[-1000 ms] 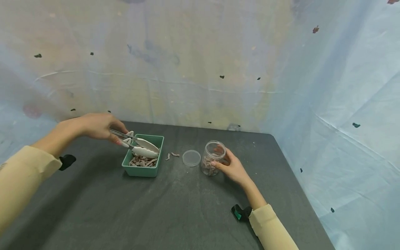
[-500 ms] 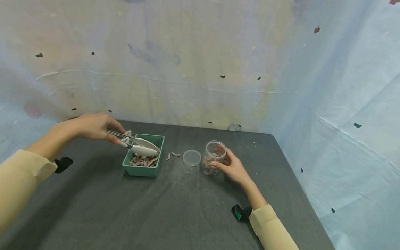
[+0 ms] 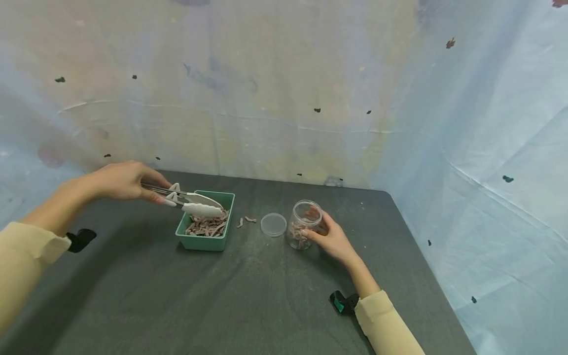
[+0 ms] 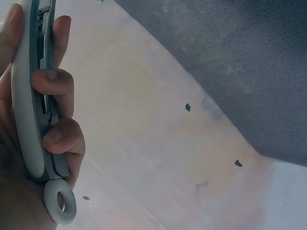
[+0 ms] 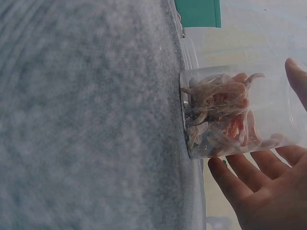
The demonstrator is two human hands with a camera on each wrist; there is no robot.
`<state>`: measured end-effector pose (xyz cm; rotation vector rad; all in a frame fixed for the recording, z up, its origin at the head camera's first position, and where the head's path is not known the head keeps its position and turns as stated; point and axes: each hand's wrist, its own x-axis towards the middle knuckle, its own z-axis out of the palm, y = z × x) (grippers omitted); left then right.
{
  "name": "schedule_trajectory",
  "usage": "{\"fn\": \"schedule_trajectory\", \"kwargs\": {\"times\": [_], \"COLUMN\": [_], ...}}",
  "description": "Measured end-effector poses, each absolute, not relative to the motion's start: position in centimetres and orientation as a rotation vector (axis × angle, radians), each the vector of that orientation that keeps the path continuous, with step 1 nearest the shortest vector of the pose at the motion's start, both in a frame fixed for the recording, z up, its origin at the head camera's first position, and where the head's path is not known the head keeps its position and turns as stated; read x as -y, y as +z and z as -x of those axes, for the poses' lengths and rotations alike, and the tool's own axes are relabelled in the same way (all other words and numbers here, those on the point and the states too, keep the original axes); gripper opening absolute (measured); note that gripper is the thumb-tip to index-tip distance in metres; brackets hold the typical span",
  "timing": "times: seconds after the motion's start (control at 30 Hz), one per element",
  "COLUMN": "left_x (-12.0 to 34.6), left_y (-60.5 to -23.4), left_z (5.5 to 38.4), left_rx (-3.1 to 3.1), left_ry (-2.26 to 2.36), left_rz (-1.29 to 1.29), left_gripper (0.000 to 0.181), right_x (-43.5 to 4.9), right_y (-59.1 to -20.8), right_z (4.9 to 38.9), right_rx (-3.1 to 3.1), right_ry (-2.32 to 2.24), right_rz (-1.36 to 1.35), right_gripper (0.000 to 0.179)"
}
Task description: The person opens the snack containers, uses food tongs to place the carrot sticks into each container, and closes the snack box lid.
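Note:
My left hand [image 3: 126,181] grips kitchen tongs with white scalloped heads [image 3: 203,210]. The heads hang over the green rectangular container [image 3: 199,243], slightly apart, above a heap of brownish dried strips [image 3: 207,227]. In the left wrist view, fingers curl round the tongs' grey-white handle [image 4: 26,105], which ends in a ring. My right hand [image 3: 332,241] holds a clear, lidless jar [image 3: 295,230] upright on the table, thumb on the near side and fingers behind. Similar strips [image 5: 220,103] fill roughly the lower half of the jar in the right wrist view.
A round clear lid [image 3: 273,225] lies flat between container and jar. Two loose strips [image 3: 250,219] lie on the dark table [image 3: 266,296] just right of the container. A pale plastic sheet [image 3: 266,88] hangs behind the table and along its right side.
My left hand has shifted left, drawing the tongs slightly left and up over the strips. The right hand and jar have stayed in place.

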<state>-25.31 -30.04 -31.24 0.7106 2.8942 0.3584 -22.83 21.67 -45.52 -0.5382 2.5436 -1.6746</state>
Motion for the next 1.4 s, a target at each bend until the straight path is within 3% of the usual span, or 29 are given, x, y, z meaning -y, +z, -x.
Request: {"fn": "schedule_trajectory", "kwargs": {"times": [0.63, 1.4], "left_x": [29.5, 21.8], "left_y": [-31.2, -31.4], "left_z": [24.6, 26.6], "left_rx": [-2.894, -2.725], "left_ry": [0.675, 0.980], "left_rz": [-0.674, -0.819], "left_gripper": [0.051, 0.053], "right_x": [-21.6, -21.4], "right_y": [-45.4, -45.3], "right_z": [22.7, 22.4], "right_rx": [-2.534, -2.509], "right_ry": [-1.674, -1.711], "right_rz": [0.526, 0.532], "right_gripper": [0.075, 0.073]}}
